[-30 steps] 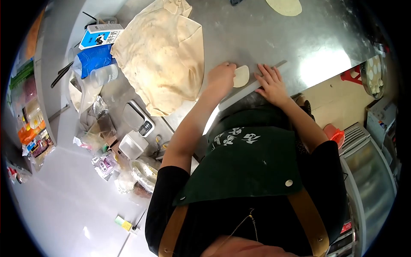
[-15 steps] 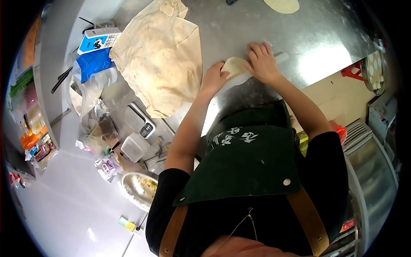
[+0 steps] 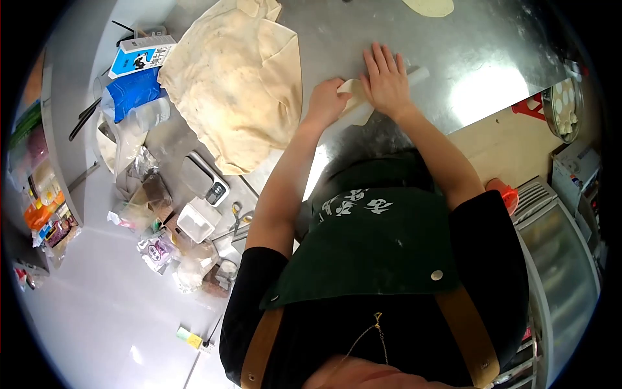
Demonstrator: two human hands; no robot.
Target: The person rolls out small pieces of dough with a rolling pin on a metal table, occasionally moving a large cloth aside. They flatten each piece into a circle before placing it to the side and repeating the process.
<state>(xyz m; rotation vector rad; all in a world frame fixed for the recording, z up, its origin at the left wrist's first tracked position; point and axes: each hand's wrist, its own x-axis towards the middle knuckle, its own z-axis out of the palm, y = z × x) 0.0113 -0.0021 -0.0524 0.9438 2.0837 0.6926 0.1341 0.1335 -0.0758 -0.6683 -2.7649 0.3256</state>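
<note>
My left hand (image 3: 327,102) has its fingers curled on the edge of a thin, pale piece of dough (image 3: 352,89) and holds it. A light-coloured rolling pin (image 3: 418,76) lies across this dough on the steel table. Flat over the pin rests my right hand (image 3: 387,83), its fingers stretched out. The pin's middle is hidden beneath that palm. Left of my left hand, a large cream cloth (image 3: 236,84) covers a bulky heap. Farther off, a round flat dough sheet (image 3: 429,6) lies at the top edge of the view.
On the left stand a milk carton (image 3: 141,57), a blue bag (image 3: 135,96) and a kitchen scale (image 3: 204,178). Scissors (image 3: 236,214) lie near a white plastic tub (image 3: 198,219). A round tray (image 3: 562,110) of pale dough pieces sits at the right beyond the table edge.
My right hand has moved forward and flattened on the pin. The dough edge by my left hand now stands up. A metal bowl by my left elbow is gone from view.
</note>
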